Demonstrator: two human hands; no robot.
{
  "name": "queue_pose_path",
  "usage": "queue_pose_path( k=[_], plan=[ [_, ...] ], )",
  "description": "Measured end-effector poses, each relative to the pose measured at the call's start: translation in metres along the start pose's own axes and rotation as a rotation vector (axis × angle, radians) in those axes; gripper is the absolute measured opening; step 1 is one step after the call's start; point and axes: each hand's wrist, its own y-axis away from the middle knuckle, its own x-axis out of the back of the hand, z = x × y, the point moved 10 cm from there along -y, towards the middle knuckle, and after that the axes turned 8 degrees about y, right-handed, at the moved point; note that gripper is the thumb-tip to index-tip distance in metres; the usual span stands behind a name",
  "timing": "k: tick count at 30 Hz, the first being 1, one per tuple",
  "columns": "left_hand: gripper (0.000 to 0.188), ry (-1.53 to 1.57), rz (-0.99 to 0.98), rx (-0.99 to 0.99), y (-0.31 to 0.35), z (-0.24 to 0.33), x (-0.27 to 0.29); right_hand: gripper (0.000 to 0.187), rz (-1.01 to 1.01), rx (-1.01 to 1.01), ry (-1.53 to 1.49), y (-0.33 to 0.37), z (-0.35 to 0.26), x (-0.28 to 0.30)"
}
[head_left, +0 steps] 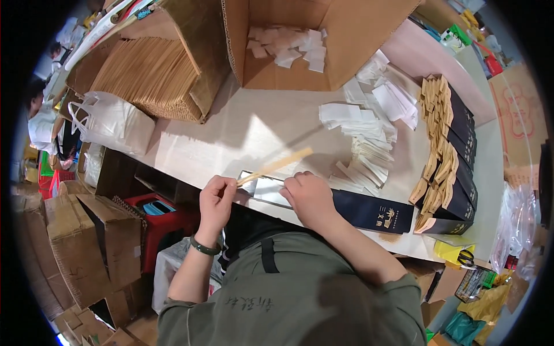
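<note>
At the table's near edge lies a flat dark blue paper sleeve (369, 213) with gold lettering on its right part. A white slip (271, 190) shows at its left end. My left hand (216, 205), thumb and fingers pinched together, holds the end of a narrow tan strip (285, 161), which slants up to the right above the table. My right hand (309, 199) rests over the middle of the sleeve. Its fingers are curled together at the sleeve's upper edge; what lies under them is partly hidden.
Loose white slips (358, 124) spread right of centre, beside a stack of dark blue, tan-edged sleeves (444, 161). An open carton (288, 78) with more slips stands at the back. Packed brown cardboard (144, 75) and a white plastic bag (118, 124) sit left; scissors (466, 258) lie at right.
</note>
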Motion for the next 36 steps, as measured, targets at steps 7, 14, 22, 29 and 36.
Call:
queue_pose_path(
  k=[7,14,22,29,36],
  plan=[
    [0.013,-0.349,-0.334,0.066,-0.025,0.011,0.009,0.036,0.003,0.035,-0.032,0.064,0.023,0.039],
    [0.013,-0.291,-0.511,-0.360,0.006,0.050,-0.125,0.031,0.143,0.071,-0.072,0.058,0.022,0.011],
    [0.020,-0.068,-0.377,-0.008,-0.022,-0.009,-0.124,0.022,0.345,0.029,0.163,0.065,0.027,0.024],
    [0.047,-0.215,-0.473,-0.105,0.005,0.045,-0.117,0.024,0.384,0.097,-0.027,0.072,0.020,0.041],
    [0.044,-0.774,-0.461,-0.700,-0.012,0.076,-0.120,0.015,0.183,0.292,0.296,0.041,0.016,0.097]
  ],
)
